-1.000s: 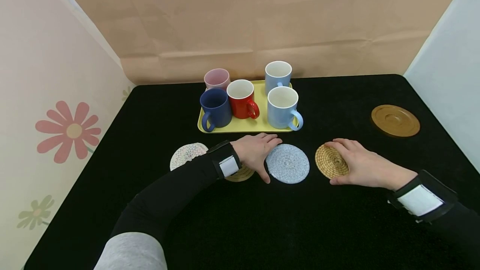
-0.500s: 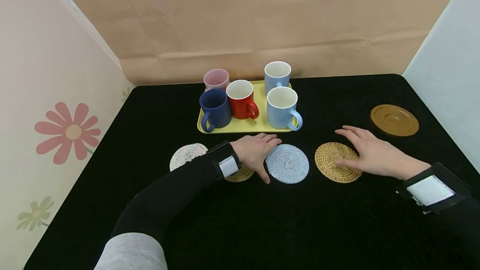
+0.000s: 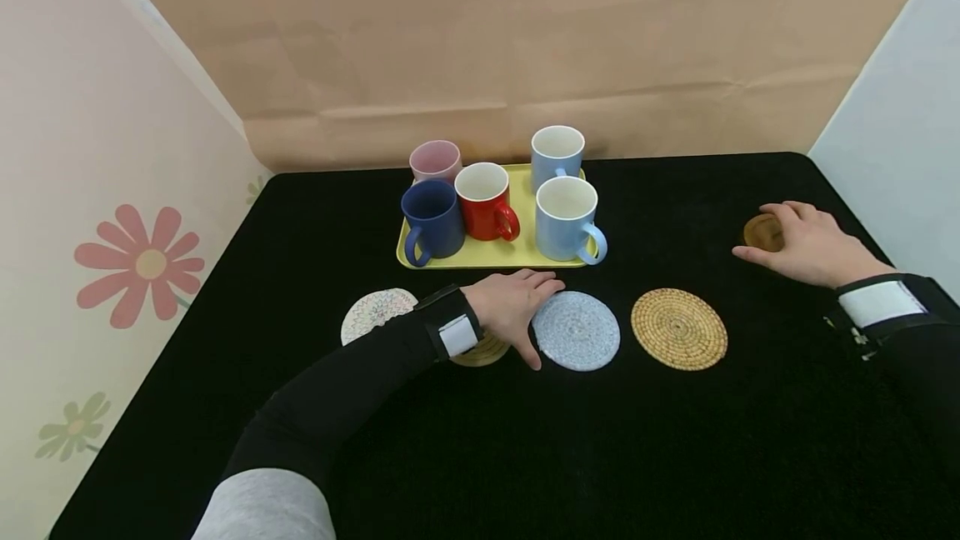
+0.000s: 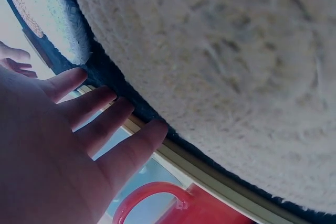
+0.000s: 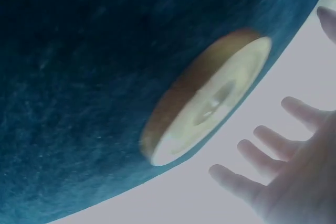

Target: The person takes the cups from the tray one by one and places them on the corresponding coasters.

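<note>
My left hand (image 3: 513, 311) rests low over the table with its fingers extended, between a pale blue braided coaster (image 3: 577, 332) and a straw coaster (image 3: 482, 352) partly covered by the wrist. In the left wrist view these fingers are spread and hold nothing. At the right, my right hand (image 3: 813, 247) hovers over a round wooden disc (image 3: 763, 233), hiding most of it in the head view. The right wrist view has the wooden disc (image 5: 207, 103) lying apart from the spread fingers (image 5: 233, 182). A woven straw coaster (image 3: 678, 329) lies left of and nearer than that hand.
Behind the coasters stands a yellow tray (image 3: 487, 255) with several mugs, among them a red mug (image 3: 486, 205), a dark blue mug (image 3: 435, 223) and a light blue mug (image 3: 564, 223). A white patterned coaster (image 3: 375, 313) lies left, partly under the left forearm. Walls border the black table.
My right hand has left the woven straw coaster, which now lies fully uncovered, and moved right and away to the wooden disc. The left hand has stayed in place.
</note>
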Action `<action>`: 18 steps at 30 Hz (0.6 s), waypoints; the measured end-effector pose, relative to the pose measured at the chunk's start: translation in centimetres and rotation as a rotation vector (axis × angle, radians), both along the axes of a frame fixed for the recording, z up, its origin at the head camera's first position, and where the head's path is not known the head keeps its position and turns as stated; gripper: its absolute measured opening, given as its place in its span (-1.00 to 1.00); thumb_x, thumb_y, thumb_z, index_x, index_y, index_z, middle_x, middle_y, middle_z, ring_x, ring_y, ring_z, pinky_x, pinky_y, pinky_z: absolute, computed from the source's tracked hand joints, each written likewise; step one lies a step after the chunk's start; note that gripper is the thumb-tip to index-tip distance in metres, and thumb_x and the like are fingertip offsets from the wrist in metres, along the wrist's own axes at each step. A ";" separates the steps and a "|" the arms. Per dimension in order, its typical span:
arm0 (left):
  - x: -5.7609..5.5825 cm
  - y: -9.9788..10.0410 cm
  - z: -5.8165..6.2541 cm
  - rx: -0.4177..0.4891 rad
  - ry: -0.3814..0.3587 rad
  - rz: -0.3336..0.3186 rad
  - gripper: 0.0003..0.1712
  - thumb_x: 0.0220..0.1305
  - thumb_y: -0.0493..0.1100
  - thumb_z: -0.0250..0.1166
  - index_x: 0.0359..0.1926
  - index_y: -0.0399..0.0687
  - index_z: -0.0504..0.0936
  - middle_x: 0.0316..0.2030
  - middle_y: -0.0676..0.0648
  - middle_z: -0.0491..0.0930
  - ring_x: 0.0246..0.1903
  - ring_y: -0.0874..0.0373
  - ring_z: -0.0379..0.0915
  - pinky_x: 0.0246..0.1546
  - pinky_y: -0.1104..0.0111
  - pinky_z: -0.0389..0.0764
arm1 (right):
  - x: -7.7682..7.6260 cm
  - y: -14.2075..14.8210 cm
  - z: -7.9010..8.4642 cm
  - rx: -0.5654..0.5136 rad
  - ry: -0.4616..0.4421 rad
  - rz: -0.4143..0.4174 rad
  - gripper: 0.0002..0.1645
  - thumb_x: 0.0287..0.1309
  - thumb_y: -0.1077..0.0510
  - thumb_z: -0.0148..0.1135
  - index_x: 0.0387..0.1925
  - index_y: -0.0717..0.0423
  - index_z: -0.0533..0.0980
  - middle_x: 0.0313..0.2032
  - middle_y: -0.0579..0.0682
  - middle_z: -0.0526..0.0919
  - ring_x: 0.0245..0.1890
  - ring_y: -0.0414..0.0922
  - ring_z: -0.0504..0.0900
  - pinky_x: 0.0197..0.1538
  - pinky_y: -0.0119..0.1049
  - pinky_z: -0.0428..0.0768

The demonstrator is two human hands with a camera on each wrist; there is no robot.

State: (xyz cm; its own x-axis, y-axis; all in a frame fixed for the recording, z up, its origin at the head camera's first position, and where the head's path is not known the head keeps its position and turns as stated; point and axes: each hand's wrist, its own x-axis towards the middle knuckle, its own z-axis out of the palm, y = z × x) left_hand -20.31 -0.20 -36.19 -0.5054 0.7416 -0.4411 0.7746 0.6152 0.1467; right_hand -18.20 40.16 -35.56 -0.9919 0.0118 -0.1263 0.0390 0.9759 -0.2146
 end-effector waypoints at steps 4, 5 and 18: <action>0.0 0.0 0.0 -0.002 0.003 -0.002 0.35 -0.16 0.44 0.45 0.52 0.07 -0.03 0.51 -0.07 -0.12 0.45 0.04 -0.17 0.33 0.20 0.19 | -0.4 0.8 -0.6 -0.005 0.011 -0.039 0.12 0.22 -0.39 0.06 0.28 0.51 0.02 0.19 0.67 -0.07 0.12 0.60 -0.03 -0.05 0.51 0.22; 0.1 0.0 0.0 -0.002 0.005 -0.002 0.35 -0.16 0.45 0.45 0.52 0.06 -0.03 0.51 -0.07 -0.12 0.45 0.04 -0.17 0.33 0.20 0.19 | -0.5 0.9 -0.7 -0.005 0.012 -0.048 0.13 0.22 -0.40 0.05 0.29 0.51 0.01 0.18 0.67 -0.07 0.12 0.60 -0.03 -0.03 0.51 0.20; 0.4 0.2 0.3 0.000 0.005 0.003 0.34 -0.14 0.42 0.45 0.52 0.07 -0.04 0.51 -0.07 -0.13 0.45 0.03 -0.16 0.34 0.22 0.18 | -0.9 2.3 -1.9 -0.054 -0.082 -0.188 0.34 0.13 -0.54 -0.06 0.40 0.48 -0.22 0.20 0.68 -0.13 0.12 0.64 -0.07 -0.06 0.56 0.15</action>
